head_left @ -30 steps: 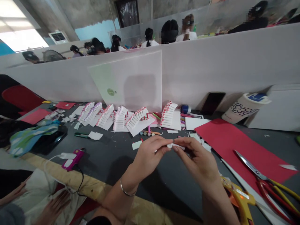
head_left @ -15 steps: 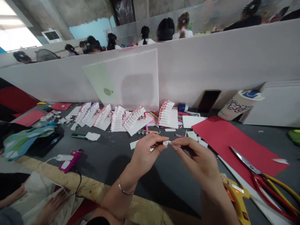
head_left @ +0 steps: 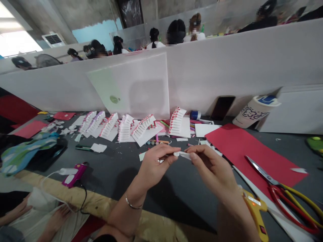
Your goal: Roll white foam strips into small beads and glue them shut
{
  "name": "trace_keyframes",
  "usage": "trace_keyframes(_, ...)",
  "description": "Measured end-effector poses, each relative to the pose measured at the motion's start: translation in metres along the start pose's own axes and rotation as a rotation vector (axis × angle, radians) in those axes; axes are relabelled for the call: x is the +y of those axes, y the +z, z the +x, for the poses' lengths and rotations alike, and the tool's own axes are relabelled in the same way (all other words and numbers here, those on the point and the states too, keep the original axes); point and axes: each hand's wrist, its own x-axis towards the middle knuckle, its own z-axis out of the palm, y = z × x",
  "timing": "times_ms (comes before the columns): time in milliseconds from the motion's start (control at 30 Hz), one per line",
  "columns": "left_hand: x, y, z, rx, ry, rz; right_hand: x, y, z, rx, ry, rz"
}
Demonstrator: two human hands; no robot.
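Note:
My left hand (head_left: pixel 155 163) and my right hand (head_left: pixel 214 169) meet above the dark table (head_left: pixel 121 168), each pinching one end of a small white paper roll (head_left: pixel 182 155). The left thumb and forefinger close on its left end, the right fingertips on its right end. A silver bangle (head_left: pixel 131 205) circles my left wrist. Behind my hands stands a row of folded white paper pieces with red-dotted steps (head_left: pixel 131 126).
A red paper sheet (head_left: pixel 242 148) lies to the right with red-and-yellow scissors (head_left: pixel 282 191) on it. A yellow glue gun (head_left: pixel 254 210) sits by my right wrist, a pink glue gun (head_left: pixel 74 171) at left. A paper cup (head_left: pixel 252 111) and a phone (head_left: pixel 222 107) lean on the white partition (head_left: pixel 227 67). Another person's hands (head_left: pixel 54 220) show at lower left.
Both hands have kept pinching the white roll and shifted slightly left and up in view; the fingers have turned a little around it. The person's hands at lower left moved.

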Motion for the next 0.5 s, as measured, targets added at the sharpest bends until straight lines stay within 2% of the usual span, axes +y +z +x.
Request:
trace_keyframes(200, 0.0022, -0.0012, -0.0002, -0.065, -0.038, -0.034, -0.0011, 0.0057, 0.0015, 0.018, -0.081, -0.071)
trace_keyframes(500, 0.0009, 0.0052, -0.0005, 0.002, -0.084, -0.023, -0.0071, 0.0043, 0.0022, 0.093, -0.161, -0.16)
